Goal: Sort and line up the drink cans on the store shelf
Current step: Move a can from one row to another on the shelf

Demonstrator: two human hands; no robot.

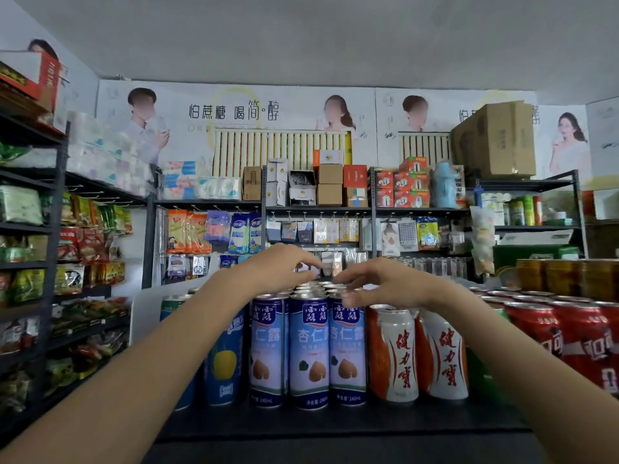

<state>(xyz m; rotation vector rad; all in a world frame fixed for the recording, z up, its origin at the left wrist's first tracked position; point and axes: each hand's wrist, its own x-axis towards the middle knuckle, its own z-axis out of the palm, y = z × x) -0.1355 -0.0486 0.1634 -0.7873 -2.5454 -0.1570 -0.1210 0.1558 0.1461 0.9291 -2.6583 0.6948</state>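
Several tall blue-and-lilac almond drink cans (308,349) stand in rows in the middle of the dark shelf (335,421), three across at the front. My left hand (281,266) hovers over the rear cans, fingers spread and curled downward. My right hand (378,283) reaches in from the right, its fingertips resting on the tops of the right-hand cans. Neither hand is closed around a can. To the left stand blue cans with a yellow fruit (225,360), partly hidden by my left forearm. To the right stand white-and-orange cans (398,356).
Red cola cans (576,333) fill the shelf's right side, with gold cans (562,276) behind them. A snack rack (50,262) stands at the left. Shelves of hanging packets and boxes (318,216) line the back wall.
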